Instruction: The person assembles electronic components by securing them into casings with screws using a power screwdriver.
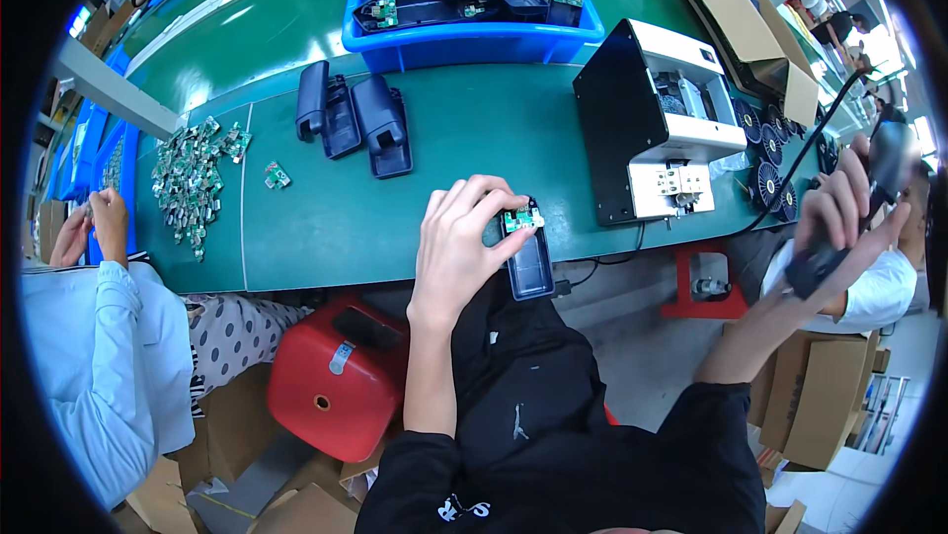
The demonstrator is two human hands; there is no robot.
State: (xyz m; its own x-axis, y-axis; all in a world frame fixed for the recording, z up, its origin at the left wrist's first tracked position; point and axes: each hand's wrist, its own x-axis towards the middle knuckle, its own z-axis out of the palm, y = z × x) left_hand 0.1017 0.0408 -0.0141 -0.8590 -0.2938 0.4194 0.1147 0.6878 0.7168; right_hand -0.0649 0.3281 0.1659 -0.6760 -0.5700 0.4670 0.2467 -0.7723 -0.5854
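Note:
My left hand (456, 243) pinches a dark blue plastic housing half (530, 272) at the table's front edge. Its fingers and thumb close over the upper end, where a small green circuit board (521, 221) sits inside. Raised well off to the right, my right hand (839, 203) grips a dark, elongated object (820, 265); blur and the fingers hide its exact kind. Farther back on the green table lie dark blue housings (386, 124), left of centre. A single circuit board (277, 175) lies beside a heap of similar boards (193, 183).
A blue bin (474, 48) of housings with boards stands at the back. To the right is a black-and-white machine (642, 129), with black spools (768, 178) and a black cable (822, 139) beyond. People sit on both sides. A red stool (336, 386) stands below the table.

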